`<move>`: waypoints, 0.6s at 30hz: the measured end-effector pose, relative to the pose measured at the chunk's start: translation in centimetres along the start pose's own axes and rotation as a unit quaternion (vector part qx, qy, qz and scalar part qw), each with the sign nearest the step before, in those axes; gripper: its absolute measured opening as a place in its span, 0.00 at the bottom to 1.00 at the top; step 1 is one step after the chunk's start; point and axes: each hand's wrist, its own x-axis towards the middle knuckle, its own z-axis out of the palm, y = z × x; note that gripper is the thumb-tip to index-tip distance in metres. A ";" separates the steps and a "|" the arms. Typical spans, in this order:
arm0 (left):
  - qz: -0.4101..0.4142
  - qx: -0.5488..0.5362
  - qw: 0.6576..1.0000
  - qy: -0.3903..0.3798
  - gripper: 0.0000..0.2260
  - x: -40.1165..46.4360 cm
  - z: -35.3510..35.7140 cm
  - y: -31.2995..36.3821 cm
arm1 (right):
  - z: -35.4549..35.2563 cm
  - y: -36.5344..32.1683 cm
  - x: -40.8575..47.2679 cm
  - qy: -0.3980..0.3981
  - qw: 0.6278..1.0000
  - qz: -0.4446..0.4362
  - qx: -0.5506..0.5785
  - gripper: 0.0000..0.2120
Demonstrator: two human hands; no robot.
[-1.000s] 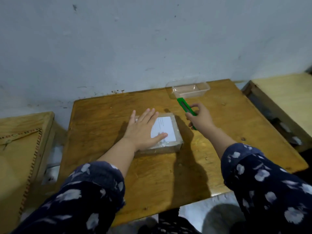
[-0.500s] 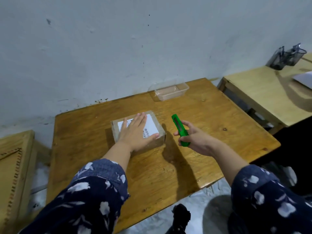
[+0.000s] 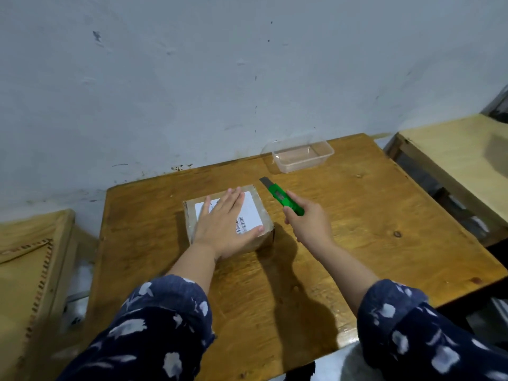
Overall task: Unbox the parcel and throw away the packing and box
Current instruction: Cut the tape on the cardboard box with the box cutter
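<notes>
The left hand (image 3: 224, 226) lies flat on top of the box (image 3: 258, 200), fingers straight and together, thumb spread toward the box's near right edge. It covers much of the white label (image 3: 251, 209); a barcode shows just beside the thumb. The right hand (image 3: 309, 225) is closed around the handle of a green knife (image 3: 284, 199), fingers curled about the near end. The knife points far and left, with a short grey blade (image 3: 265, 181) out of its far tip. The blade sits just past the box's far right corner; whether it touches the box cannot be told.

The box is brown card wrapped in clear tape, closed, and rests on the table (image 3: 357, 243) a little left of its middle. The knife and right hand are just right of it. Both forearms are bare, with dark blue sleeves (image 3: 165, 325) patterned in white pushed up near the elbows.

At the far edge of the table, right of the box and well apart from it, stands a clear plastic tub (image 3: 301, 155), close to the pale wall (image 3: 220, 78). A second, lighter table (image 3: 453, 160) stands to the right, across a narrow gap. At the left is a tan wooden piece (image 3: 27, 257) with a dotted trim along its edge.
</notes>
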 end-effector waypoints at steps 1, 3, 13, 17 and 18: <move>0.001 -0.001 1.000 0.003 0.42 0.0 0.1 0.0 | 0.3 -0.2 0.1 0.000 1.000 -0.005 -0.022 0.20; 0.003 -0.008 1.000 0.007 0.42 0.0 0.2 -0.1 | 0.8 -0.2 0.1 -0.002 0.998 -0.017 -0.059 0.20; 0.010 -0.013 1.000 0.004 0.43 0.0 0.1 -0.2 | 1.0 -0.8 -0.3 -0.033 0.995 -0.023 -0.089 0.16; 0.012 -0.006 1.000 0.002 0.42 0.0 0.1 -0.2 | 0.3 -2.6 -0.4 -0.072 0.978 -0.059 -0.186 0.18; 0.013 -0.004 1.000 -0.001 0.42 0.0 0.1 -0.2 | 0.3 -3.2 -0.4 -0.091 0.972 -0.067 -0.205 0.22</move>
